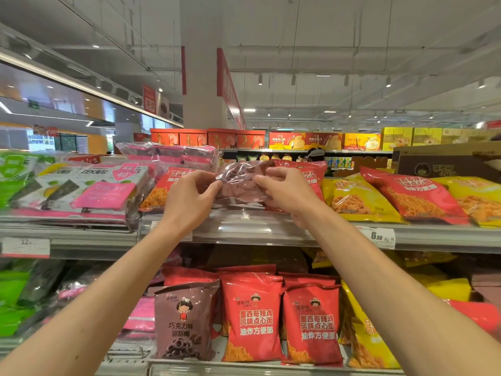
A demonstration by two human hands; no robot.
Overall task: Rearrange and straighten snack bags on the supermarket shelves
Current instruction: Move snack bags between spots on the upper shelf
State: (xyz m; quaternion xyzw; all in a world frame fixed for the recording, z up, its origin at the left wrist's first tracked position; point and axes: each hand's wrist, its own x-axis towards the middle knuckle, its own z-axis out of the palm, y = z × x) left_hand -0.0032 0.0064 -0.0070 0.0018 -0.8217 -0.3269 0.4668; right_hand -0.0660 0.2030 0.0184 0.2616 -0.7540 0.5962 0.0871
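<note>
Crinkly brown snack bag (238, 183), both hands

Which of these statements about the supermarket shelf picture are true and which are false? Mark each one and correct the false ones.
1. Both hands hold the same brown snack bag at the top shelf. True: the left hand and right hand each pinch it.
2. The price tag under the yellow bags reads 12. False: it reads 6.50.
3. A brown bag stands upright on the lower shelf, left of two red bags. True.
4. The yellow bags on the top shelf lie left of the hands. False: they lie right of them.
</note>
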